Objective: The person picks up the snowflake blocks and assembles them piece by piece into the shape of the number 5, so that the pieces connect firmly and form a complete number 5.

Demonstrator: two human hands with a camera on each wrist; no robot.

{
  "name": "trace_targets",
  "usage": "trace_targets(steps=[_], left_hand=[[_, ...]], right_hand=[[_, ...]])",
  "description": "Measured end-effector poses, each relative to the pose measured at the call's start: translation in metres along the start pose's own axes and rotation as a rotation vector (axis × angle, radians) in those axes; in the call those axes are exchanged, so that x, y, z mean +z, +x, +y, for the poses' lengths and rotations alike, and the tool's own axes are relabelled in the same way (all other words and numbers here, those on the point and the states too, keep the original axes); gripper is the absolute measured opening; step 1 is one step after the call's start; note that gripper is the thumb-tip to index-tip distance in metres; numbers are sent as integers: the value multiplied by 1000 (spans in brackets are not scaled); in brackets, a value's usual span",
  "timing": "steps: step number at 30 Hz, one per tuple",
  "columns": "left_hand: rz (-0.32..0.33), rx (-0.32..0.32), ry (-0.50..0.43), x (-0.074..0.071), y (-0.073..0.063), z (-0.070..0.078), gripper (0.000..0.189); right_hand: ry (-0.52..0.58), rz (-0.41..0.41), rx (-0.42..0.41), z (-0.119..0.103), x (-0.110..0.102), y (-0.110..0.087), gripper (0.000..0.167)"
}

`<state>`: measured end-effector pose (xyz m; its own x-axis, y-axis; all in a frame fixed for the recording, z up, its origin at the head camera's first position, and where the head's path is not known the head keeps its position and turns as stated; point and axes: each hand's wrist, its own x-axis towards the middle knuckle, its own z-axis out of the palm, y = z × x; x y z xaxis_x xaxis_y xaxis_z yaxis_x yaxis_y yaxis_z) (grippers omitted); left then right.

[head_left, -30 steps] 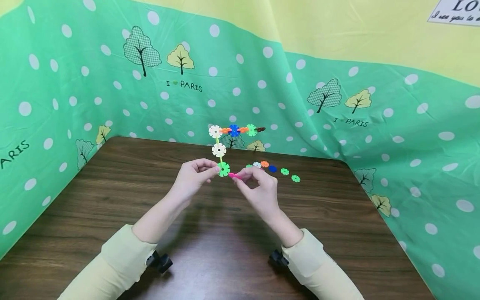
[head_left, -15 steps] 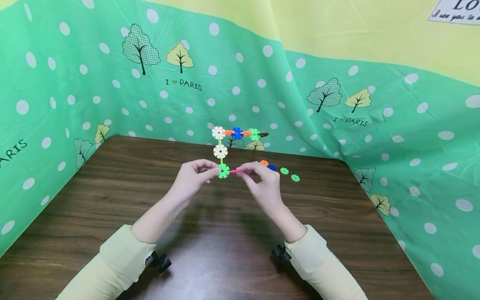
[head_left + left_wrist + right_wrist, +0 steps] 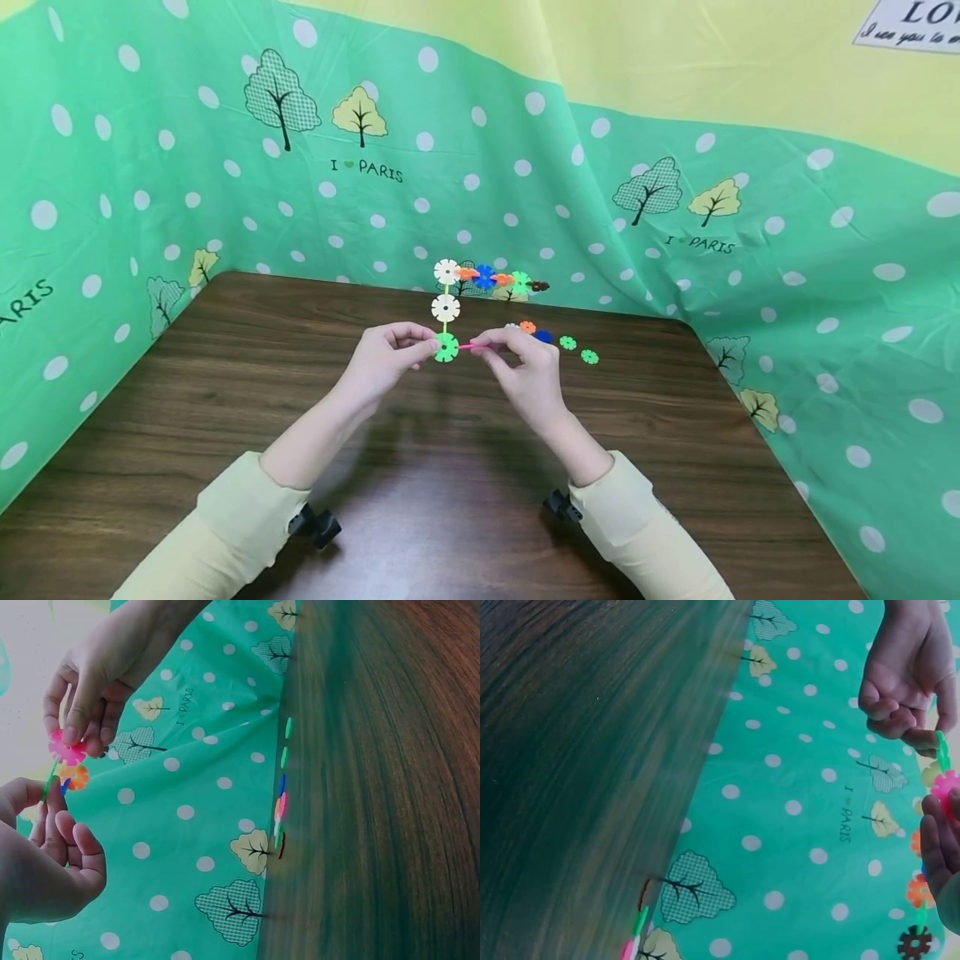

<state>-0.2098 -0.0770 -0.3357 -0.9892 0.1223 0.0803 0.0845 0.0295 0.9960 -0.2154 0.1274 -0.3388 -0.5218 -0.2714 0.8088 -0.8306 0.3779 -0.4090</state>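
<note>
Between thumb and fingers, my left hand (image 3: pixel 382 358) pinches a green notched plastic disc (image 3: pixel 447 348). A pink notched disc (image 3: pixel 464 347), seen edge-on in the head view, is pinched by my right hand (image 3: pixel 523 367); its edge meets the green disc's right side. How deep the slots interlock cannot be told. From the green disc a joined chain rises through white discs (image 3: pixel 446 308), with thin yellow ones between, then bends right through orange, a blue disc (image 3: pixel 483 277), orange and green to a brown disc (image 3: pixel 539 286). The left wrist view shows the pink disc (image 3: pixel 67 748) face-on.
Loose discs lie on the brown wooden table (image 3: pixel 450 500) behind my right hand: an orange disc (image 3: pixel 528 327), a blue disc partly hidden by the hand, and two green ones, the outermost green disc (image 3: pixel 590 357) farthest right. A dotted green curtain (image 3: pixel 420 183) encloses the table.
The pink disc has gone from tilted beside the green disc to level against its side. The chain's upper part has swung right and slightly down. My right hand has shifted slightly right.
</note>
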Motion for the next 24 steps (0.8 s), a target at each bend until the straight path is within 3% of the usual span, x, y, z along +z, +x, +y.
trace_targets(steps=[13,24], left_hand=[[2,14,-8,0,0,-4,21],[25,-5,-29,-1,-1,-4,20]], right_hand=[[-30,2,-81,0,0,1,22],[-54,18,-79,1,-7,1,19]])
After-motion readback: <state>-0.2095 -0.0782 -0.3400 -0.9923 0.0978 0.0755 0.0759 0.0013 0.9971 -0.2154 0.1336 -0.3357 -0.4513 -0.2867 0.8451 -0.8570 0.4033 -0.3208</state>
